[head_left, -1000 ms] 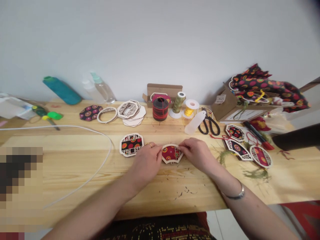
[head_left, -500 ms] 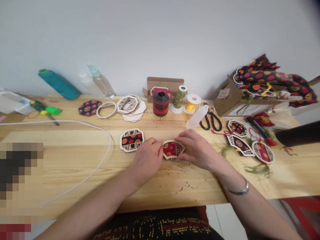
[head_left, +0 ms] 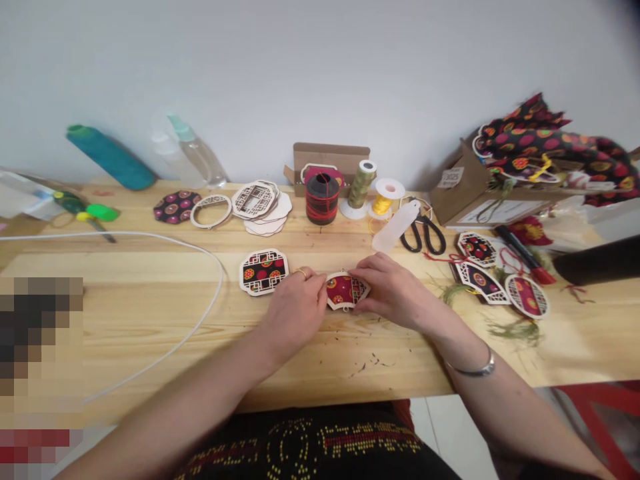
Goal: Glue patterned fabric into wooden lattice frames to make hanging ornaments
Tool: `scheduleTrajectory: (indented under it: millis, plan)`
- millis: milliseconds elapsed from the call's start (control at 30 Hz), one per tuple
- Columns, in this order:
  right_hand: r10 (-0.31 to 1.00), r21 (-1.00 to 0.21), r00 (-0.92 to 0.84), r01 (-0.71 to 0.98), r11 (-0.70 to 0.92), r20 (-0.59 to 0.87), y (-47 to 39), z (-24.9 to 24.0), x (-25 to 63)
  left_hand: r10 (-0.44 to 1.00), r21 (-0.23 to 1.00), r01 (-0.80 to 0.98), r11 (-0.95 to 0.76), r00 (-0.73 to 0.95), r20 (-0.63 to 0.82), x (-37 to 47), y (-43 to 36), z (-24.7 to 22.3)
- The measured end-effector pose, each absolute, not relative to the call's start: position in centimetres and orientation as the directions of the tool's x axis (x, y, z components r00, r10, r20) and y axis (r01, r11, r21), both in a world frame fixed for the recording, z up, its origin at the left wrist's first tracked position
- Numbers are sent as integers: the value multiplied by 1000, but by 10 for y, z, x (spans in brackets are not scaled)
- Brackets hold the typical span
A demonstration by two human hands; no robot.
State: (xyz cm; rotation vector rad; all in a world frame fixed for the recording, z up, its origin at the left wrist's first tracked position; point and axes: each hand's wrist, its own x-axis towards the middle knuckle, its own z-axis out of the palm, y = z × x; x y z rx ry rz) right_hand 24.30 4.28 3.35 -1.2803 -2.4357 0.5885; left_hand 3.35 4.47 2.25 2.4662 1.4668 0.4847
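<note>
Between my hands is a fan-shaped pendant [head_left: 343,291], red patterned fabric in a pale wooden frame with small loops at top and bottom. My left hand [head_left: 299,303] closes on its left end, thumb and fingers pinching it. At the right end, my right hand [head_left: 393,290] grips it the same way, hiding that edge. Just left of my left hand lies a rounded pendant [head_left: 263,273] with black patterned fabric and a lattice frame. Dark scraps [head_left: 373,365] are scattered on the wooden table [head_left: 310,380] below my hands.
Behind stand thread spools [head_left: 323,199], a white plastic bottle [head_left: 396,227] lying down, and black-handled scissors [head_left: 424,235]. Finished pendants [head_left: 527,297] and a fabric-filled cardboard box [head_left: 470,190] are at right. Wooden frames [head_left: 257,200] are stacked back left; a white cable [head_left: 213,307] curves across the left.
The camera view has shifted slightly, so things at the back appear a little higher. Both hands keep their hold on the fan-shaped pendant, with little visible movement.
</note>
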Motion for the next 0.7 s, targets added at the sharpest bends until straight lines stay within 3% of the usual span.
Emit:
scheduleTrajectory:
  millis: [700]
  plan:
    - [826, -485, -557, 702, 521, 82, 44, 33, 242, 871, 326, 812, -485, 483, 91, 32, 45, 22]
